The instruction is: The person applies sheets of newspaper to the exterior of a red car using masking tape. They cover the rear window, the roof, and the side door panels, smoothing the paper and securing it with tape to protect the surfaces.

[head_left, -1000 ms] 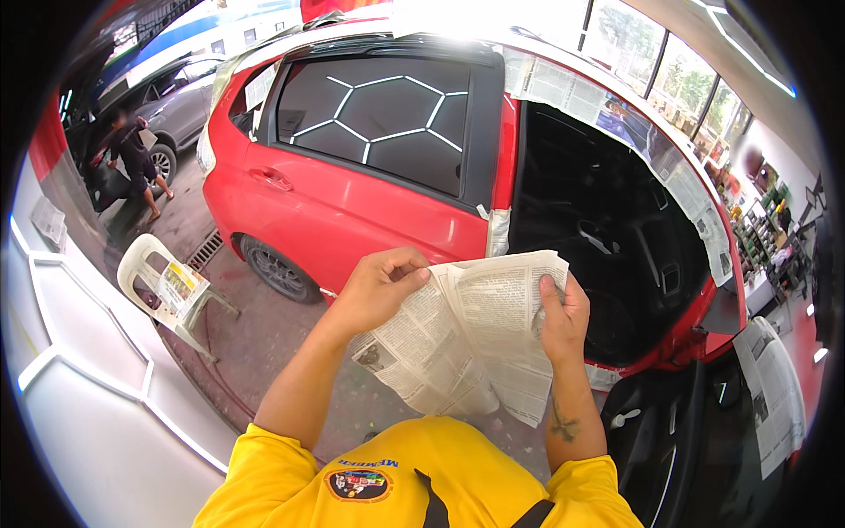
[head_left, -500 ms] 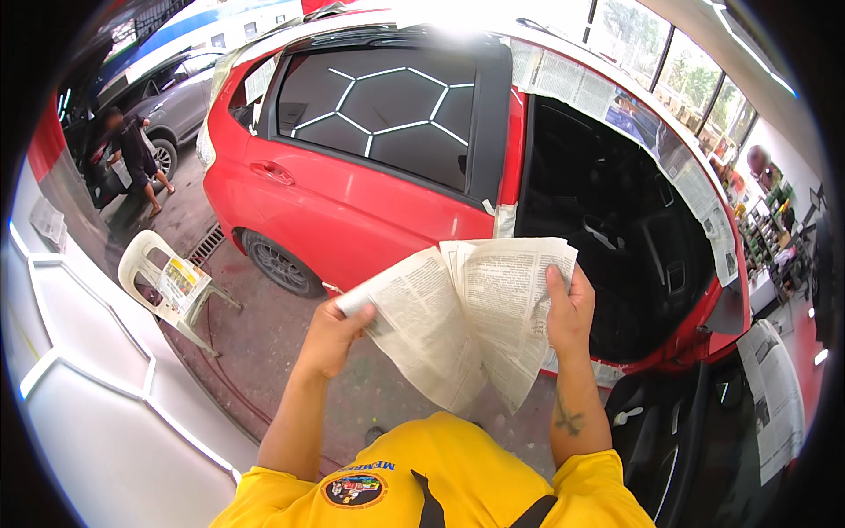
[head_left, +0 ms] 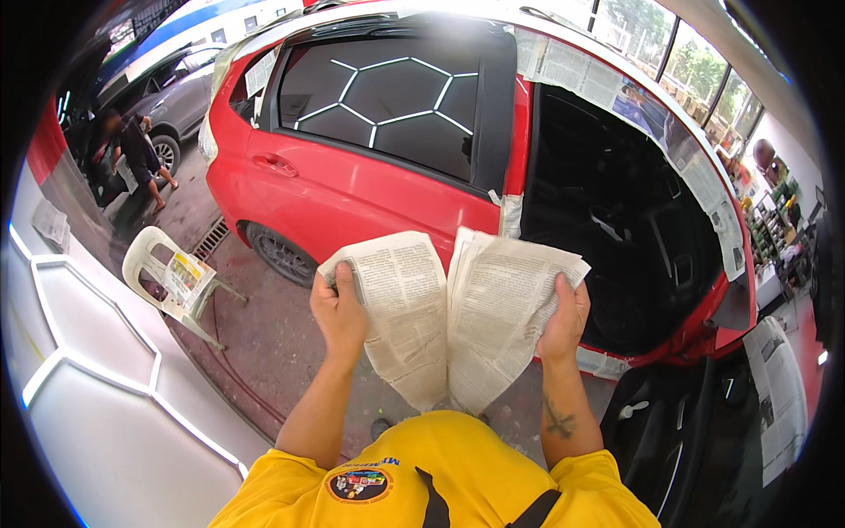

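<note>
Both my hands hold a newspaper (head_left: 453, 317) spread open in front of my chest. My left hand (head_left: 339, 308) grips its left edge and my right hand (head_left: 563, 321) grips its right edge. The pages hang down with a fold running through the middle. Behind the paper stands a red car (head_left: 352, 189) with its front door opening (head_left: 616, 238) gaping and the dark cabin visible. Strips of newspaper masking (head_left: 616, 88) are taped along the roof edge above that opening.
A white plastic chair (head_left: 167, 273) with papers on it stands at the left by a floor drain. A person (head_left: 136, 154) stands far left near a grey car. A removed dark door panel (head_left: 656, 431) lies at lower right, beside paper-covered parts (head_left: 779, 396).
My hands have pulled apart and the crumpled newspaper has opened into two flat spread pages. My left hand moved left and down along the paper's edge.
</note>
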The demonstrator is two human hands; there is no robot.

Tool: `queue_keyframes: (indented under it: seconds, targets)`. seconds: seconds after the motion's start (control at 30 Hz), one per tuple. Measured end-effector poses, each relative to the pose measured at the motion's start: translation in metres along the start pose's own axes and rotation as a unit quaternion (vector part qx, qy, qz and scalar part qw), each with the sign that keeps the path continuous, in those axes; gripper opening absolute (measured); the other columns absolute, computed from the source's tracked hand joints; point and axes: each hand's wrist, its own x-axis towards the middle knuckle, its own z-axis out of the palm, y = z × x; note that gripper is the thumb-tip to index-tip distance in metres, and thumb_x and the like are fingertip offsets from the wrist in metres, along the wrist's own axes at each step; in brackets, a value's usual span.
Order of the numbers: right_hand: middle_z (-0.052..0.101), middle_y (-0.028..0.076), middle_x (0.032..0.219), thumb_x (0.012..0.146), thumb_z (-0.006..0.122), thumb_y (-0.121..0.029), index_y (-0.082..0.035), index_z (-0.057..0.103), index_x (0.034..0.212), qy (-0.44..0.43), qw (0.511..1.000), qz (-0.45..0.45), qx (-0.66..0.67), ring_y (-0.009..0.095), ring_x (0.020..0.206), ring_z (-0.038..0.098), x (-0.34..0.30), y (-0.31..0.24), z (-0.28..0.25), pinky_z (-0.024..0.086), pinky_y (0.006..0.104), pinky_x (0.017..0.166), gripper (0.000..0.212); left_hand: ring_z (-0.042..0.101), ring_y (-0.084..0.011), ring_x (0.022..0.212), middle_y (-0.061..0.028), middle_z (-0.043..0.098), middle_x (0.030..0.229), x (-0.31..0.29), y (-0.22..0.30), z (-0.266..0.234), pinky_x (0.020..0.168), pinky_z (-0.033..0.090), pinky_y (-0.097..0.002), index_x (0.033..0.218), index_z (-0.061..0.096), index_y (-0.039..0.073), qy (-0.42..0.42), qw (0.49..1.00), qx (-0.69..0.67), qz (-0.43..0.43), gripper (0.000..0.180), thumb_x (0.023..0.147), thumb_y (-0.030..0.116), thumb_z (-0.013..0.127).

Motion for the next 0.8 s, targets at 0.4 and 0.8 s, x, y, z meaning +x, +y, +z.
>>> queue_keyframes:
  seconds: [0.4, 0.8]
  targets:
    - [0.062, 0.015, 0.145, 0.116, 0.051, -0.027, 0.0, 0.051, 0.15, 0.118, 0.974, -0.19, -0.033, 0.026, 0.131, 0.062, 0.029, -0.044, -0.011, 0.048, 0.0416, 0.113, 0.044, 0.071, -0.0164, 0.096, -0.0107, 0.075, 0.112, 0.106, 0.028, -0.011, 0.082, 0.058, -0.0323, 0.123, 0.067, -0.004, 0.072, 0.985, -0.151, -0.042, 0.032, 0.115, 0.025, 0.055]
    - [0.056, 0.017, 0.154, 0.116, 0.043, -0.033, 0.001, 0.044, 0.157, 0.247, 0.953, -0.165, 0.061, 0.035, 0.138, 0.059, 0.069, -0.13, -0.099, 0.051, 0.0492, 0.113, 0.053, 0.07, -0.0306, 0.115, -0.0197, 0.066, 0.134, 0.162, 0.007, -0.111, 0.098, 0.06, -0.0418, 0.141, 0.054, -0.006, 0.219, 0.954, -0.194, -0.058, 0.042, 0.114, 0.027, 0.053]
